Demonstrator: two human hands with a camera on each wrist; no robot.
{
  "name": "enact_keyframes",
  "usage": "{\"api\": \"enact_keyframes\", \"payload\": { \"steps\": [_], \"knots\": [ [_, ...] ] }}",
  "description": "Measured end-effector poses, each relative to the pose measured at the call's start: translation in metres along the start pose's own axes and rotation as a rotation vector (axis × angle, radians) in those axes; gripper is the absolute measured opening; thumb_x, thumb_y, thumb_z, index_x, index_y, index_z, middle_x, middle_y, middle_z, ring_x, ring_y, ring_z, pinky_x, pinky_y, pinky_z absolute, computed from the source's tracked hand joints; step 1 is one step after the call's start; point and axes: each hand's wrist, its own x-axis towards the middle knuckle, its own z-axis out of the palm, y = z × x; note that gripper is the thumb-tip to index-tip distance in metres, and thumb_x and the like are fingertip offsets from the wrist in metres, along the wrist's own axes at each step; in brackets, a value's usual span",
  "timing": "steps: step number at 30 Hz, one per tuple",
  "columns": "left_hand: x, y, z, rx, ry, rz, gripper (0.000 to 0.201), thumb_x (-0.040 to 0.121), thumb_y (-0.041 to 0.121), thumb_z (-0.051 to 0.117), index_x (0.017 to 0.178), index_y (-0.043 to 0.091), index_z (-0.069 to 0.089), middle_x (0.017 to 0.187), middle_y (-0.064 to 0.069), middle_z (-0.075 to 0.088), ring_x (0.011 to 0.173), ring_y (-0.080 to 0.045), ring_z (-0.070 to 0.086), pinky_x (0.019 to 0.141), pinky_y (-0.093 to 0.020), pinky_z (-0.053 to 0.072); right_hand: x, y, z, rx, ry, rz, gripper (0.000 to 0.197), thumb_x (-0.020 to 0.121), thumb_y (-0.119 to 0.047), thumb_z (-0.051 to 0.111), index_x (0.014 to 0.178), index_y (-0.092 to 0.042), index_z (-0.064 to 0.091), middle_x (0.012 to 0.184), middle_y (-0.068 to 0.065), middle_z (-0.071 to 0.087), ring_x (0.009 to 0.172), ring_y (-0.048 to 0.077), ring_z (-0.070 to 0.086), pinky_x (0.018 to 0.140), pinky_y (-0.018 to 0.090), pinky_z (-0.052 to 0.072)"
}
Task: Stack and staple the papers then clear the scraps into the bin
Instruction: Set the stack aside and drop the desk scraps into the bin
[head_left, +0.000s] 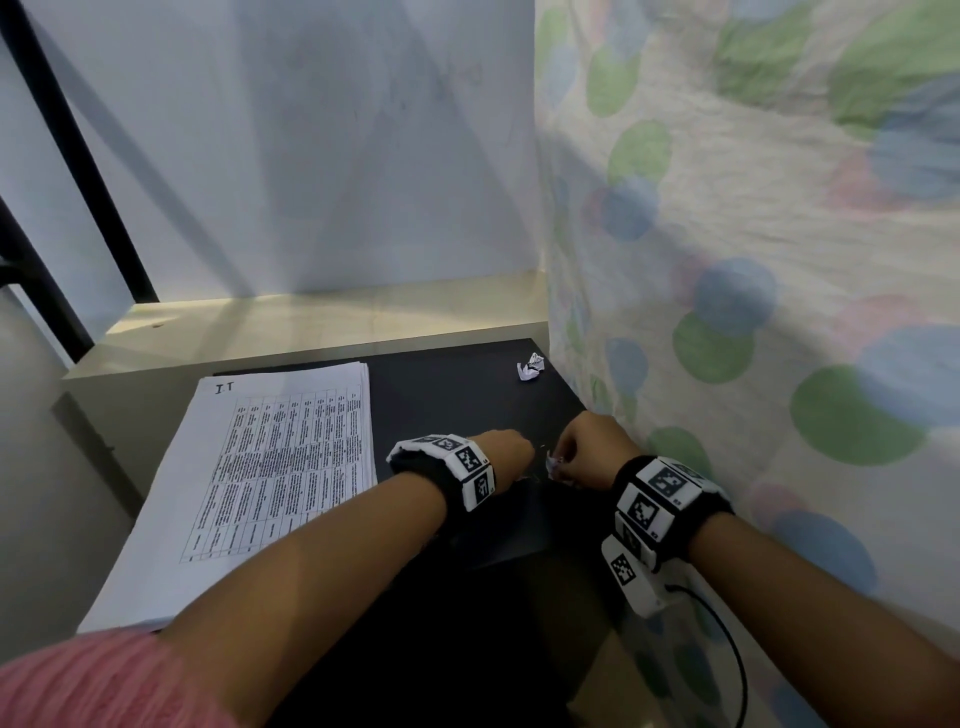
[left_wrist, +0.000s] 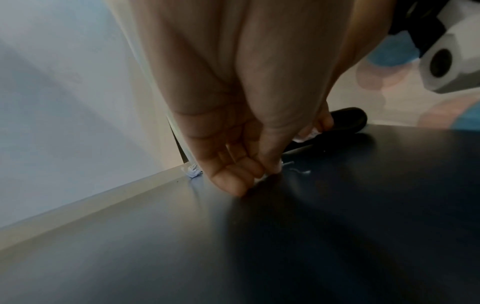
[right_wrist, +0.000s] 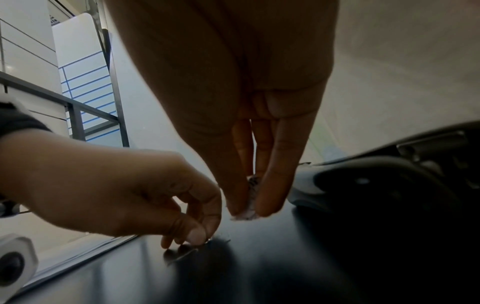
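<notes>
A thick stack of printed papers (head_left: 280, 467) lies on the left of the black table (head_left: 447, 395). My left hand (head_left: 524, 457) has its fingers curled down to the tabletop, thumb and fingertips (left_wrist: 233, 185) pinching a tiny scrap sliver (right_wrist: 221, 239). Just to its right, my right hand (head_left: 558, 462) pinches a small white paper scrap (right_wrist: 246, 209) between thumb and fingers, just above the surface. A crumpled scrap (head_left: 531, 367) lies at the table's far right corner. A black stapler (right_wrist: 389, 185) lies close to the right of my right hand, hidden in the head view.
A dotted cloth (head_left: 727, 312) hangs along the table's right edge. A pale ledge (head_left: 311, 322) and wall stand behind the table. More tiny bits (left_wrist: 298, 170) lie on the table near my left fingertips. No bin is in view.
</notes>
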Motion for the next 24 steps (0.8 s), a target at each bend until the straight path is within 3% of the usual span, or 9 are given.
{"api": "enact_keyframes", "payload": {
  "steps": [8, 14, 17, 21, 24],
  "knots": [
    [-0.009, -0.023, -0.004, -0.119, 0.085, -0.057, 0.033, 0.097, 0.016, 0.047, 0.119, -0.006, 0.057, 0.128, -0.022, 0.055, 0.118, -0.035, 0.055, 0.099, -0.037, 0.043, 0.003, -0.004, 0.002, -0.041, -0.052, -0.029, 0.019, 0.078, -0.024, 0.072, 0.089, -0.009, 0.077, 0.098, 0.009, 0.076, 0.093, 0.022, 0.069, 0.083, 0.029, 0.053],
    [-0.02, -0.039, -0.006, -0.189, 0.116, -0.09, 0.032, 0.097, 0.015, 0.046, 0.117, -0.005, 0.061, 0.126, -0.02, 0.059, 0.115, -0.033, 0.058, 0.096, -0.035, 0.045, 0.0, -0.021, 0.016, -0.084, -0.06, -0.086, 0.022, 0.083, -0.025, 0.065, 0.092, -0.009, 0.077, 0.1, 0.011, 0.075, 0.098, 0.026, 0.069, 0.085, 0.032, 0.054],
    [-0.024, -0.042, 0.0, -0.212, 0.106, -0.102, 0.032, 0.096, 0.015, 0.047, 0.116, -0.005, 0.061, 0.124, -0.02, 0.06, 0.115, -0.033, 0.058, 0.097, -0.035, 0.045, -0.005, -0.024, 0.018, -0.073, -0.088, -0.138, 0.023, 0.083, -0.021, 0.066, 0.101, -0.011, 0.075, 0.108, 0.008, 0.074, 0.103, 0.023, 0.068, 0.091, 0.029, 0.052],
    [-0.022, -0.034, 0.006, -0.204, 0.09, -0.084, 0.031, 0.096, 0.013, 0.046, 0.116, -0.005, 0.062, 0.123, -0.021, 0.061, 0.114, -0.033, 0.059, 0.097, -0.036, 0.045, -0.01, -0.021, 0.018, -0.128, -0.114, -0.213, 0.024, 0.082, -0.015, 0.065, 0.104, -0.012, 0.075, 0.11, 0.008, 0.074, 0.103, 0.021, 0.067, 0.087, 0.021, 0.046],
    [-0.017, -0.027, 0.005, -0.179, 0.1, -0.057, 0.031, 0.096, 0.013, 0.047, 0.115, -0.007, 0.061, 0.123, -0.022, 0.059, 0.113, -0.034, 0.058, 0.096, -0.037, 0.045, -0.008, -0.023, 0.021, -0.179, -0.147, -0.259, 0.025, 0.085, -0.013, 0.063, 0.107, -0.011, 0.073, 0.114, 0.01, 0.072, 0.107, 0.025, 0.065, 0.093, 0.024, 0.045]
  ]
}}
